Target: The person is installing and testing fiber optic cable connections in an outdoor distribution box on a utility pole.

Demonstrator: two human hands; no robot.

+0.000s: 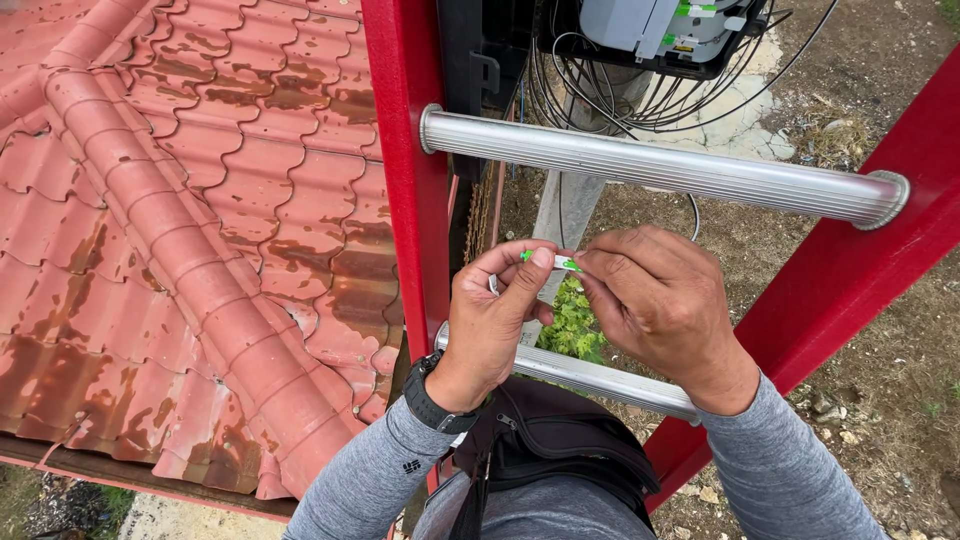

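On the far left lies a roof (190, 230) of red, rust-streaked tiles, with a rounded ridge running down it toward the lower edge. Just right of it stands the left rail (408, 170) of a red ladder, and the right rail (860, 260) slants up at the far side. 2 ribbed metal rungs cross between the rails: the upper rung (660, 165) runs across above the hands, and the lower rung (590, 375) passes behind the wrists.

The left hand (495, 320) wears a black watch (432, 400) at the wrist and a grey sleeve below it. Its thumb and forefinger are pinched on a small connector (548, 261) with a white body and green ends, and a thin white cable curls beside the palm. The right hand (655, 300) meets it from the other side, its fingertips closed on the green tip of the same connector. The connector sits between the 2 hands, in front of the gap between the rungs, over a green plant (572, 322) on the ground far below.

Below the hands a black bag (555, 435) hangs against the person's chest. At the top, above the upper rung, a black box (660, 35) with grey and green parts is open, and loops of thin black cable (620, 100) hang from it. Bare soil (880, 100) shows to the right.
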